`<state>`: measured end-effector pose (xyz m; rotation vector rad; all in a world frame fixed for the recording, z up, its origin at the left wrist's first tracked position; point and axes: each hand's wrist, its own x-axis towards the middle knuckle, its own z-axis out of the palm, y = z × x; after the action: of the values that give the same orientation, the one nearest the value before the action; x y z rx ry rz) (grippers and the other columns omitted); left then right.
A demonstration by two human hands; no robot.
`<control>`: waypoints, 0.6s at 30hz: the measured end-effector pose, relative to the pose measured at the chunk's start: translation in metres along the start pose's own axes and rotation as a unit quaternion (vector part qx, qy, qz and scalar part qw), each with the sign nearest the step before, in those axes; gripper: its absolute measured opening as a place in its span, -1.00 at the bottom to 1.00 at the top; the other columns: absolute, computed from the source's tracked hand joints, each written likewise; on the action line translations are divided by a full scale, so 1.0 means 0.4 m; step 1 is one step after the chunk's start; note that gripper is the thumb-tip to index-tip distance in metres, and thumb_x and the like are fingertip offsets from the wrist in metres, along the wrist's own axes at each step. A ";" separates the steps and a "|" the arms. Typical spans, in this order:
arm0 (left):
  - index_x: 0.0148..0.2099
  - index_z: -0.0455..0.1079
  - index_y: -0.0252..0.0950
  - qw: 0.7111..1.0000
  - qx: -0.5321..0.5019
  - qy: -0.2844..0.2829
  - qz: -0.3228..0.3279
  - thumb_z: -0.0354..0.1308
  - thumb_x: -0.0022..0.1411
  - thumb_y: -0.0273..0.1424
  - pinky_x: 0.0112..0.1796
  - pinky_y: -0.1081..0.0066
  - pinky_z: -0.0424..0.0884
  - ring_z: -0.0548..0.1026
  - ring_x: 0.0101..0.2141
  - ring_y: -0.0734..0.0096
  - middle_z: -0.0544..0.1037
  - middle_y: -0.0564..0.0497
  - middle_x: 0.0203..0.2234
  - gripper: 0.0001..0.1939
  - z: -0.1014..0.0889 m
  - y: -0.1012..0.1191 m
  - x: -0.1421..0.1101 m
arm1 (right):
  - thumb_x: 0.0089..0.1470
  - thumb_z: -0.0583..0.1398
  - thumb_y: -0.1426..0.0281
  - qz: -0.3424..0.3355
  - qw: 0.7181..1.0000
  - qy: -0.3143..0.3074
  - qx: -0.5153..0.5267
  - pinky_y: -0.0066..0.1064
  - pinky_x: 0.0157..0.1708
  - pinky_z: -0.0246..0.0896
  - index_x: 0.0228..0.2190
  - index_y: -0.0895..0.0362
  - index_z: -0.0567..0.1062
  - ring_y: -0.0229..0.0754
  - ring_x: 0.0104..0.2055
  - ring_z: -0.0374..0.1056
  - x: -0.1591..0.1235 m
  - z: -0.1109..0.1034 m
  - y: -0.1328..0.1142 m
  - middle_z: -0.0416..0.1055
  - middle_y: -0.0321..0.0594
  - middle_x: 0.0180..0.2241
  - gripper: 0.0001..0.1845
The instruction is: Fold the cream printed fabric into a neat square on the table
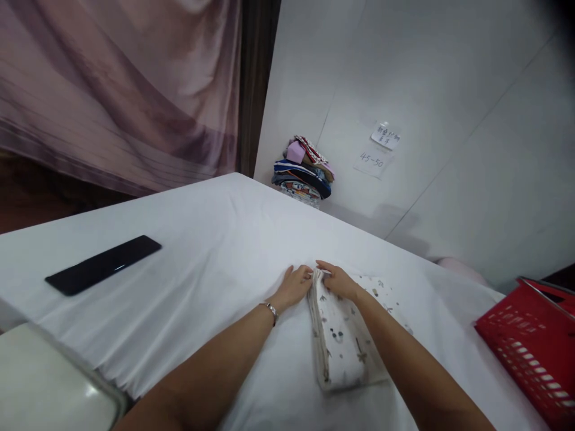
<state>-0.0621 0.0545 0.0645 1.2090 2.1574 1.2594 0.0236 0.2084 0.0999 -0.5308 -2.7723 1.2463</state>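
Note:
A white cloth printed with small grey and brown motifs lies folded in layers on the white-sheeted surface. Part of it spreads out flat to the right, beneath my right forearm. My left hand is closed at the far left corner of the folds, its fingertips gripping the layered edge. At the same far end, my right hand pinches the top of the folds between thumb and fingers. A metal bracelet circles my left wrist.
A long black flat object lies on the white sheet to the left. A stack of folded clothes rises beyond the far edge, by the wall. At right stands a red plastic basket. A pink curtain hangs at the far left.

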 end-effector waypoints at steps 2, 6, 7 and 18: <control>-0.11 0.21 -0.17 1.000 -0.009 0.000 -0.003 -0.11 0.15 -0.44 0.17 0.12 -0.26 0.42 -0.10 0.45 0.52 0.09 -0.16 -0.75 0.000 0.000 0.003 | -0.28 0.01 0.57 -0.016 1.000 -0.022 -0.002 -0.49 -0.47 0.22 0.00 0.14 0.36 -0.32 -0.49 0.29 0.011 0.000 -0.004 0.44 -0.23 -0.16 -0.30; -0.11 0.23 -0.18 1.000 -0.003 0.018 -0.009 -0.12 0.11 -0.50 0.17 0.13 -0.23 0.45 -0.15 0.42 0.54 0.11 -0.22 -0.71 0.002 0.000 0.006 | -0.32 0.02 0.56 -0.036 0.999 -0.021 -0.011 -0.50 -0.48 0.16 -0.26 0.15 0.49 -0.31 -0.49 0.25 0.014 -0.008 -0.017 0.44 -0.30 -0.39 -0.50; -0.11 0.23 -0.18 1.000 0.005 0.019 -0.006 -0.12 0.10 -0.51 0.17 0.14 -0.22 0.45 -0.16 0.42 0.55 0.12 -0.25 -0.70 0.003 0.000 0.006 | -0.32 0.02 0.56 -0.036 0.999 -0.016 -0.005 -0.51 -0.50 0.14 -0.28 0.15 0.48 -0.31 -0.51 0.23 0.011 -0.009 -0.018 0.42 -0.32 -0.43 -0.52; 0.03 0.23 -0.17 0.999 0.048 0.016 0.013 -0.09 0.14 -0.45 0.16 0.14 -0.20 0.43 -0.14 0.40 0.53 0.09 -0.25 -0.62 0.003 -0.001 0.004 | -0.26 0.07 0.52 -0.073 0.995 -0.053 0.045 -0.52 -0.48 0.12 -0.43 0.14 0.41 -0.33 -0.51 0.21 -0.008 -0.027 -0.031 0.35 -0.37 -0.51 -0.76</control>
<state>-0.0625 0.0564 0.0639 1.2676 2.2556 1.2063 0.0250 0.2074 0.1165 -0.2572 -2.7621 1.3959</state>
